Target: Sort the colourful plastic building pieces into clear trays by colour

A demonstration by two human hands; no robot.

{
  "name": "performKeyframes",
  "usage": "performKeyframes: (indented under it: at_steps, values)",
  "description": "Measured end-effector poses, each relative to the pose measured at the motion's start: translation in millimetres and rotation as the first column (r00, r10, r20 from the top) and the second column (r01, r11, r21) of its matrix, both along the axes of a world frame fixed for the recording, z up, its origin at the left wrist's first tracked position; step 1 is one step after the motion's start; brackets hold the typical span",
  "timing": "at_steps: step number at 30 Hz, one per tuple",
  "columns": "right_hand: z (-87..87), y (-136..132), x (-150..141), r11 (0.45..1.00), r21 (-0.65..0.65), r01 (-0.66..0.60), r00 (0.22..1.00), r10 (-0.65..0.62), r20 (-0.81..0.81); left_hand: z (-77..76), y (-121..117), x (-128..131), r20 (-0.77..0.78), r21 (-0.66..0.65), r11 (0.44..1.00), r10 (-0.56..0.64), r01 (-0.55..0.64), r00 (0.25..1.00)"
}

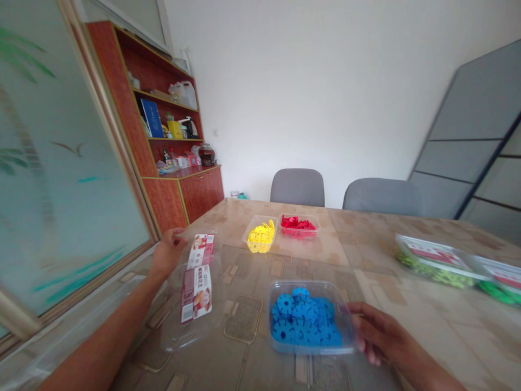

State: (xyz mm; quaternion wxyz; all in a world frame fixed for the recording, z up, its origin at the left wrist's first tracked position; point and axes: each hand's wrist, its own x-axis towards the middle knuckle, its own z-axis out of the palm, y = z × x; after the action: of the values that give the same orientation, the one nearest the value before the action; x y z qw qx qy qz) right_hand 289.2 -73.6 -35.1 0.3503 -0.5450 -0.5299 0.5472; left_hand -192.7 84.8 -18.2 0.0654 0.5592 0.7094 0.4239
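My left hand point(169, 252) grips the edge of a clear plastic lid point(191, 290), which carries red-and-white printed labels and is raised over the table's near left side. On the right, my right hand point(376, 332) holds the right rim of a clear plastic tray point(310, 285). That tray is full of blue toothed plastic pieces point(303, 320). Farther ahead stand an open clear tray of yellow pieces point(260, 237) and, touching it on the right, a clear tray of red pieces point(298, 226). Neither hand touches those.
The patterned tabletop point(423, 331) reaches a frosted glass door point(69, 163) on the left. Two lidded trays of green pieces point(437, 262) lie at the right. Grey chairs point(297, 187) stand beyond the far edge, before a wooden shelf unit point(163, 130) and a leaning grey panel point(464, 141).
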Motion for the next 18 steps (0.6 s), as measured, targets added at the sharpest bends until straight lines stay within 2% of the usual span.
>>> performKeyframes:
  at_steps: [5,9,14,16,18]
  values:
    - [-5.9,0.9,0.4,0.999,0.031,0.012,1.000,-0.012,-0.014,18.6,-3.8,3.9,0.193,0.192,0.981,-0.047,0.009,0.980]
    - [-10.9,2.1,0.6,0.999,0.040,0.024,0.999,-0.023,-0.027,39.5,-13.2,24.6,0.249,0.362,0.932,-0.103,0.007,0.963]
    - [-12.4,1.0,-0.7,0.998,0.055,0.033,0.999,-0.034,0.008,62.0,-41.3,71.7,0.189,0.536,0.839,-0.225,0.092,0.956]
    - [-7.7,0.1,-0.6,0.987,0.135,0.093,0.993,-0.102,0.063,70.4,-60.4,94.4,0.123,0.581,0.795,-0.296,0.173,0.947]
    - [3.1,-1.6,0.2,0.943,0.284,0.171,0.969,-0.214,0.128,79.2,-81.9,117.1,0.008,0.576,0.758,-0.381,0.308,0.924]
